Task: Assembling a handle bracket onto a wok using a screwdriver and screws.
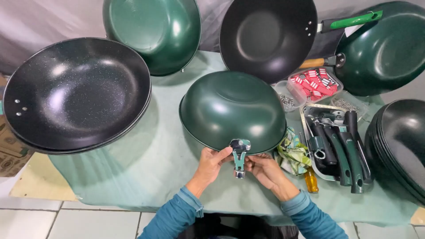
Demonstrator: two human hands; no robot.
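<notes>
A dark green wok [230,108] lies upside down on a pale green cloth [150,163] in the middle of the table. A metal handle bracket [239,155] sticks out from its near rim. My left hand [211,163] holds the bracket and rim from the left, thumb on the bracket's top. My right hand [264,169] grips the bracket's lower stem from the right. Both sleeves are teal.
A stack of black speckled woks [75,93] sits left; green woks [152,31] [385,48] and a black wok [265,37] lean at the back. A tray of green and black handles [338,148], tubs of screws [287,98], a rag [292,152], a yellow-handled screwdriver [311,180] and more black woks [400,146] lie right.
</notes>
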